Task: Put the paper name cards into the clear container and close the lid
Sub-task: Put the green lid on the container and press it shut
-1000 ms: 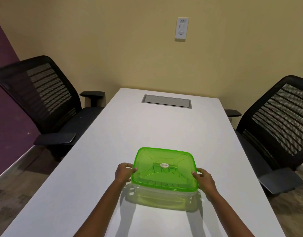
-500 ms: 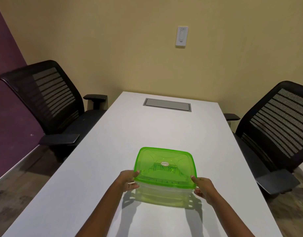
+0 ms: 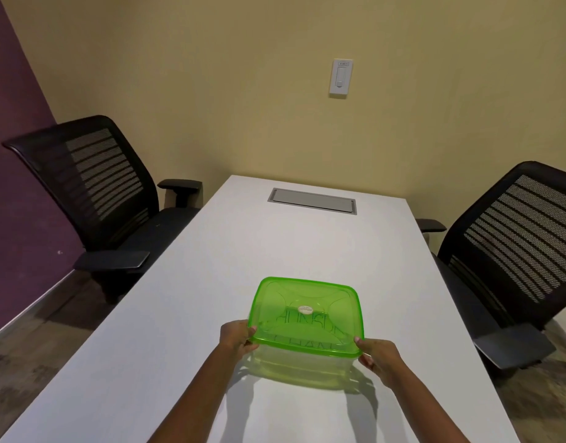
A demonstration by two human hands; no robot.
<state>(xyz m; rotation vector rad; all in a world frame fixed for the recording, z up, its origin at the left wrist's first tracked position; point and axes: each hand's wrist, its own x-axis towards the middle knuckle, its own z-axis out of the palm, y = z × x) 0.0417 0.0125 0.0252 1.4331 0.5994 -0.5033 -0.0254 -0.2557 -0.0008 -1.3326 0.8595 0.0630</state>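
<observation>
Hands (image 3: 238, 338) (image 3: 379, 358) grip lid (image 3: 304, 314) near corners; table (image 3: 307, 244) beyond clear.

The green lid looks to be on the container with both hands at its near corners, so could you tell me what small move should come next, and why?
Probably press down along the near edge to seat it. The green lid covers the clear container, lettered cards show through it, and the left hand and right hand grip the near corners. Whether the rim has snapped shut cannot be told.
</observation>
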